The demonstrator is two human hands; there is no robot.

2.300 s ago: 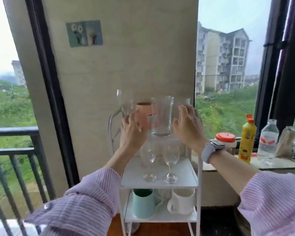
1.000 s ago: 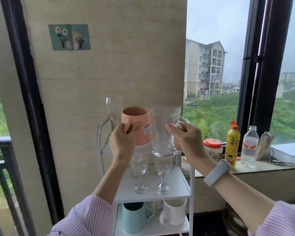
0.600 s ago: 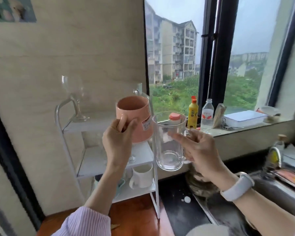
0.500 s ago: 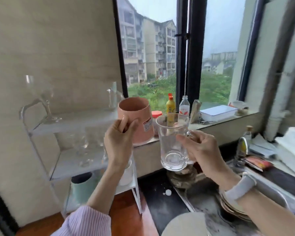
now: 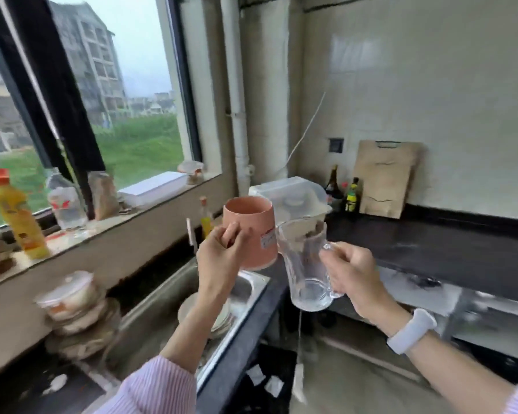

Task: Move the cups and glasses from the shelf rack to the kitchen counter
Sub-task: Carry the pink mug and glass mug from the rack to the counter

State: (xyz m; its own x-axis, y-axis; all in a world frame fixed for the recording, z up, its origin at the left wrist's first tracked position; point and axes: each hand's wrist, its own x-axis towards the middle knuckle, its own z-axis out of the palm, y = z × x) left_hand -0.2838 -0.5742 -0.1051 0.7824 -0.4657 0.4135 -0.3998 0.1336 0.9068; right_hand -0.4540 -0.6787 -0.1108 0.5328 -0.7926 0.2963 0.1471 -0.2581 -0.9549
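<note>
1. Step in hand: carry phase. Both cups are in the air over the sink edge, neither set down yet.
2. Left hand [image 5: 219,258] is wrapped tight around the salmon-pink matte mug [image 5: 250,234], fingers curled over what looks like its handle side; the mug is upright with a small white label on its wall.
3. Right hand [image 5: 352,276] is clamped on the handle of the clear ribbed glass mug [image 5: 304,264], tilted slightly, thick base down, just beside the pink one, possibly touching at the rim; cannot tell.
4. Target: the black glossy kitchen counter [image 5: 431,249] lies ahead and right, mostly bare, well clear of the stainless steel sink [image 5: 251,286] below the hands.
5. Next move likely calls for reaching forward past the sink rim, lowering each base flat onto the dark slab, then loosening the fingers.
6. Materials: the glass is hard and slick, so it needs a gentle set-down; the pink one looks like ceramic or plastic with a dull finish.
7. Behind: a translucent plastic lidded box [image 5: 287,191] and a pale wooden cutting board [image 5: 385,179] leaning on the tiled wall.
</note>
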